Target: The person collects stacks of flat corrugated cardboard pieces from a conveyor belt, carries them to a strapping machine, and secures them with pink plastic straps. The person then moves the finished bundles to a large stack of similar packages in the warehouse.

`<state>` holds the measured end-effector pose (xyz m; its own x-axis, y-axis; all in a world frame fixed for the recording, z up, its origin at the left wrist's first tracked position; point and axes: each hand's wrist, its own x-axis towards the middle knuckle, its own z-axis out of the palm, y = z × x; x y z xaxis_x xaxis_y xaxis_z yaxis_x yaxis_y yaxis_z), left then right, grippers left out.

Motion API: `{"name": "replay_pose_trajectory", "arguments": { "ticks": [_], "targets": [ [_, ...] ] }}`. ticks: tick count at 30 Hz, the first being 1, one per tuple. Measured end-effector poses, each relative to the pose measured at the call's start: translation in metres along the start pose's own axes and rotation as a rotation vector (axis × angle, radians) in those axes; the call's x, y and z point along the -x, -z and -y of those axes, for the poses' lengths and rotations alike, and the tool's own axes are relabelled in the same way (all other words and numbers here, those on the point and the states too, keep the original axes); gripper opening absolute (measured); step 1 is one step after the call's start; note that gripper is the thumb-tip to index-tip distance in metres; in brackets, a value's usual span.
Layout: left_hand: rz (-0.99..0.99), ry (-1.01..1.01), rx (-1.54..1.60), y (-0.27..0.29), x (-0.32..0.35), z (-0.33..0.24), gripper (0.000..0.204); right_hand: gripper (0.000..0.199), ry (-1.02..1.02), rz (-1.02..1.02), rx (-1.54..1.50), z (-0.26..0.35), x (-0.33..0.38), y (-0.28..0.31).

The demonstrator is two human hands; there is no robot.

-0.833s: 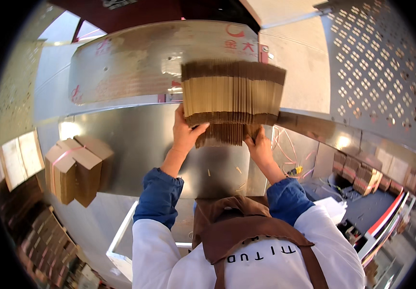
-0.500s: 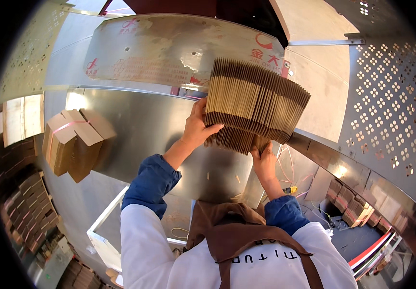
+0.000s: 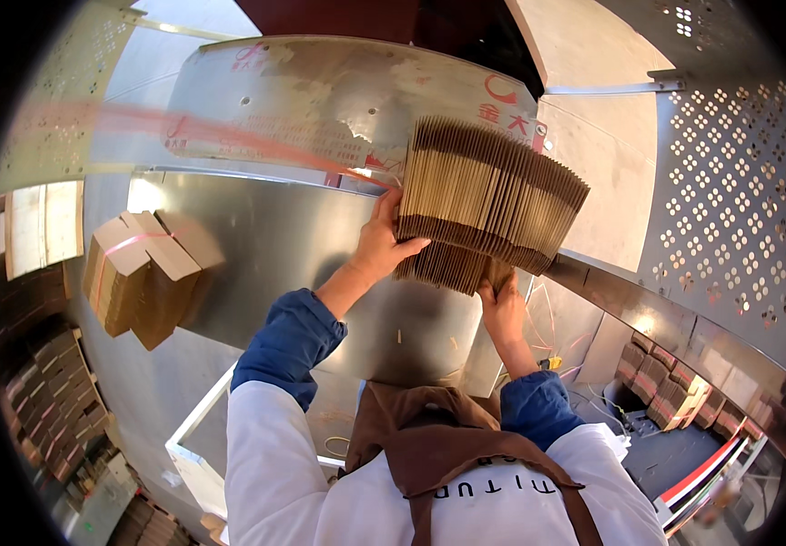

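A thick bundle of folded brown cardboard cartons, their edges fanned side by side, stands upright across the metal table. My left hand grips its left end, thumb along the near side and the other fingers partly hidden behind. Lower down, my right hand is closed on a cardboard part jutting from the near underside; some fingertips are hidden. A blurred pink strap stretches from the far left to the bundle's left end, just beyond my left hand.
Strapped cardboard bundles rest at the table's left edge. Beyond the table stands a metal panel with red print. A perforated metal sheet rises at right. Stacked cardboard lies low at left and right.
A blurred pink strap has appeared at the left, reaching the bundle. The bundle and both hands sit slightly lower and farther right in view; both grips look the same.
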<state>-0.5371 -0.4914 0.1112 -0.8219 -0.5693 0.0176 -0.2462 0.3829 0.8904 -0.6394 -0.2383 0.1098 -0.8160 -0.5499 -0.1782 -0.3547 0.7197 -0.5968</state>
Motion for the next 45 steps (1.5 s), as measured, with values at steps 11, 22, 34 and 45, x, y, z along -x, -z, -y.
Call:
{"name": "replay_pose_trajectory", "arguments": {
  "ticks": [11, 22, 34, 45],
  "targets": [
    [0.021, 0.042, 0.043, -0.003, -0.003, 0.001, 0.085, 0.064, -0.053, 0.027, 0.008, -0.001, 0.001, -0.008],
    [0.03, 0.065, 0.079, -0.001, -0.007, 0.0, 0.088, 0.066, -0.024, 0.012, 0.008, 0.0, -0.001, -0.007],
    [0.069, 0.06, 0.066, -0.001, -0.014, -0.007, 0.086, 0.062, -0.088, 0.057, 0.0, 0.013, -0.006, 0.0],
    [0.078, 0.057, 0.147, -0.009, -0.015, 0.005, 0.084, 0.062, -0.07, 0.021, 0.018, 0.011, -0.004, -0.007]
  ]
}}
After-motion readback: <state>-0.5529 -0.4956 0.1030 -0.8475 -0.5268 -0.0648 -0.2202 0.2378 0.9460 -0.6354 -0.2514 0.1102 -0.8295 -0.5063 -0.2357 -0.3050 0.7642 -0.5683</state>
